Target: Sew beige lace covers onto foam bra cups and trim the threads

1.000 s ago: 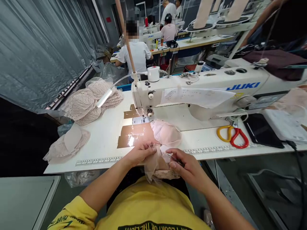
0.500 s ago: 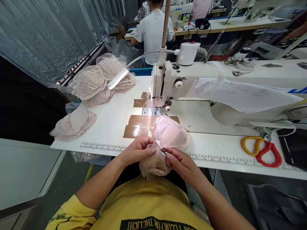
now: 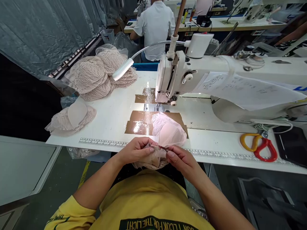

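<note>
In the head view my left hand (image 3: pixel 137 150) is closed, pinching the edge of a beige sheer lace bra cup (image 3: pixel 151 162) at the table's front edge. The cup hangs below my fingers above my lap. My right hand (image 3: pixel 179 157) is closed around a thin, dark pointed tool (image 3: pixel 163 148); its tip meets the fabric edge beside my left fingertips. The tool's exact kind is too small to tell. Just beyond both hands lies a pale pink padded bra cup with lace trim (image 3: pixel 171 134), in front of the sewing machine (image 3: pixel 165 80).
Stacked lace pieces (image 3: pixel 88 76) and a smaller lace pile with a pad (image 3: pixel 76 115) sit at left. Scissors with red and yellow handles (image 3: pixel 266 153) lie right, beside a dark flat object (image 3: pixel 290 143). A lamp (image 3: pixel 123 68) reaches over the table. A person in white (image 3: pixel 157 28) sits beyond.
My hands stay together, and the beige cup now hangs more bunched and to the left below them. The tool tip remains at the fabric edge. The whole view has shifted slightly.
</note>
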`<act>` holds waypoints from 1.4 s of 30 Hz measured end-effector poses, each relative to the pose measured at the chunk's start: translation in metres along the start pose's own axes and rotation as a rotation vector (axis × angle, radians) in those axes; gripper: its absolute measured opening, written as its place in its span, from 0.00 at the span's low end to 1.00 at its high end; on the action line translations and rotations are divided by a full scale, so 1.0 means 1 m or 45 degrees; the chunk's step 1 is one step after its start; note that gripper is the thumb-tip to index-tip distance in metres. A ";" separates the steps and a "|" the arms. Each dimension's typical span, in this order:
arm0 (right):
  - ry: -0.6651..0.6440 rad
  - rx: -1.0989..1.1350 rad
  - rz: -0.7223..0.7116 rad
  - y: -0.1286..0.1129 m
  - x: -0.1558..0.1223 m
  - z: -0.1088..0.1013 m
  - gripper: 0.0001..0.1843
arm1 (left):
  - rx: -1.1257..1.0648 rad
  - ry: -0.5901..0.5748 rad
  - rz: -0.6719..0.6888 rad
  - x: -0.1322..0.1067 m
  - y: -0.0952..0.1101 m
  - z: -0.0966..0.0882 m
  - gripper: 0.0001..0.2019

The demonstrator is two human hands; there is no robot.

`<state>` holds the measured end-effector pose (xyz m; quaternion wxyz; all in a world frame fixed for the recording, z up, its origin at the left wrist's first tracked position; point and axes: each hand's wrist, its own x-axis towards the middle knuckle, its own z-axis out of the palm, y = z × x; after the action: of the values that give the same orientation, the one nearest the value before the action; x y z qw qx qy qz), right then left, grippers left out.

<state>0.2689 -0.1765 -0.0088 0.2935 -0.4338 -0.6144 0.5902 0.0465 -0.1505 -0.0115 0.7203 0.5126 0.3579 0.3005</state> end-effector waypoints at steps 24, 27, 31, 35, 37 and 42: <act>-0.028 0.026 0.000 -0.006 0.018 0.023 0.17 | 0.498 -0.061 0.278 -0.011 0.007 -0.017 0.11; -0.019 -0.029 -0.016 -0.008 0.013 0.019 0.15 | 0.552 -0.074 0.304 -0.013 0.008 -0.017 0.11; 0.156 -0.358 -0.066 0.000 0.000 -0.012 0.16 | 0.595 -0.114 0.228 -0.022 0.012 -0.020 0.12; 0.676 -1.039 -0.081 0.024 -0.007 -0.065 0.21 | 0.613 -0.170 0.085 -0.033 0.015 -0.024 0.11; 0.831 -1.379 -0.192 0.034 -0.006 -0.082 0.20 | 0.549 -0.140 0.090 -0.033 0.016 -0.023 0.11; 0.832 -1.013 -0.438 0.023 -0.005 -0.055 0.14 | 0.301 0.012 0.138 -0.019 0.017 -0.009 0.10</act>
<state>0.3231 -0.1572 -0.0234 0.3746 -0.5655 -0.7292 0.0900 0.0272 -0.1562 0.0068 0.6359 0.6112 0.3660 0.2969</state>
